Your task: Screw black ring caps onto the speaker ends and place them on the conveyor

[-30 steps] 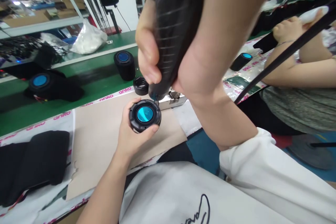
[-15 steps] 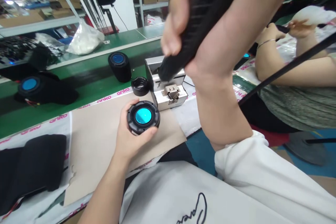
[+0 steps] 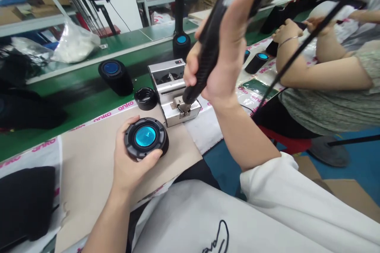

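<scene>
My left hand (image 3: 133,162) is wrapped round a black cylindrical speaker (image 3: 162,136) with a shiny blue disc on its top face, upright over the cardboard sheet (image 3: 92,166). My right hand (image 3: 221,53) grips a black power screwdriver (image 3: 204,65), tilted, its tip at the front of a silver metal box (image 3: 168,87) with a small metal fitting. Whether a screw sits on the tip cannot be made out. A black ring (image 3: 145,99) lies just left of the box.
A dark speaker (image 3: 115,77) stands on the green surface behind the ring; another (image 3: 181,45) is behind the box. Black fabric-like items (image 3: 26,205) lie at the lower left. A co-worker's arms (image 3: 323,63) are at the right, beyond a slanting black bar.
The screwdriver tip has come down from over the box's upper part to its front fitting. The view has shifted, and the left hand still holds the speaker.
</scene>
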Tool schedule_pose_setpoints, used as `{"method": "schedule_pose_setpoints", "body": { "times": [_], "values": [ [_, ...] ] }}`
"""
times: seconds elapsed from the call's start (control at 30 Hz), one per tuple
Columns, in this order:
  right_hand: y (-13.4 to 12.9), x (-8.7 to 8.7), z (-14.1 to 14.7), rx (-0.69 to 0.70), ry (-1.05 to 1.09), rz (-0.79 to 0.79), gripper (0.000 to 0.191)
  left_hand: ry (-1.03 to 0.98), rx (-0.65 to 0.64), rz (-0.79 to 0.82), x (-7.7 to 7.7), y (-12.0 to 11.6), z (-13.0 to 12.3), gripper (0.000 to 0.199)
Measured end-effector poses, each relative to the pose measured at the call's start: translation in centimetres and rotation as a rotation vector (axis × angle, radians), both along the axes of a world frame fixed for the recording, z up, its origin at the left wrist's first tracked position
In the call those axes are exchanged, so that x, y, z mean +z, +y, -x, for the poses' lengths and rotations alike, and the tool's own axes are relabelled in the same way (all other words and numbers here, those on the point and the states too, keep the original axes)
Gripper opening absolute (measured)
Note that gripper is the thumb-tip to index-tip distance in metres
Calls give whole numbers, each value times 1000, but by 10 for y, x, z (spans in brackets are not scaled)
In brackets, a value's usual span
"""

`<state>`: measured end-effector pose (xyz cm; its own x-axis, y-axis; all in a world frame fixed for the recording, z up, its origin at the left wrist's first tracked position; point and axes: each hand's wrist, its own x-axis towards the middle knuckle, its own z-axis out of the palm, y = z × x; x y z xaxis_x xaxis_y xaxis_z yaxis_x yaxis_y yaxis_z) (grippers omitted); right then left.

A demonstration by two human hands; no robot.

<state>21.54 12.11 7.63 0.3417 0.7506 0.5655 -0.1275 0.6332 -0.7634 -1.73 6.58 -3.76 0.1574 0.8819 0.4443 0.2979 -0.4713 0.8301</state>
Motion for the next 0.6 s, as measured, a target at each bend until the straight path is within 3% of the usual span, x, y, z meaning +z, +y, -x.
{"method": "schedule_pose_setpoints", "body": {
  "times": [0.2,0.3,0.37,0.47,0.6],
  "values": [
    [14,-32,7,108,-38,47,80,7,-8,-10,0,0,0,86],
    [15,-32,4,144,-50,69,80,-5,-8,-24,0,1,0,86],
    [10,-22,2,153,-69,116,80,-17,-12,-29,0,1,0,86],
    [-5,7,1,191,-122,195,80,-17,-18,-19,0,1,-1,86],
    [-26,45,5,255,-119,148,81,-32,-26,-15,2,1,-3,85]
  ]
}}
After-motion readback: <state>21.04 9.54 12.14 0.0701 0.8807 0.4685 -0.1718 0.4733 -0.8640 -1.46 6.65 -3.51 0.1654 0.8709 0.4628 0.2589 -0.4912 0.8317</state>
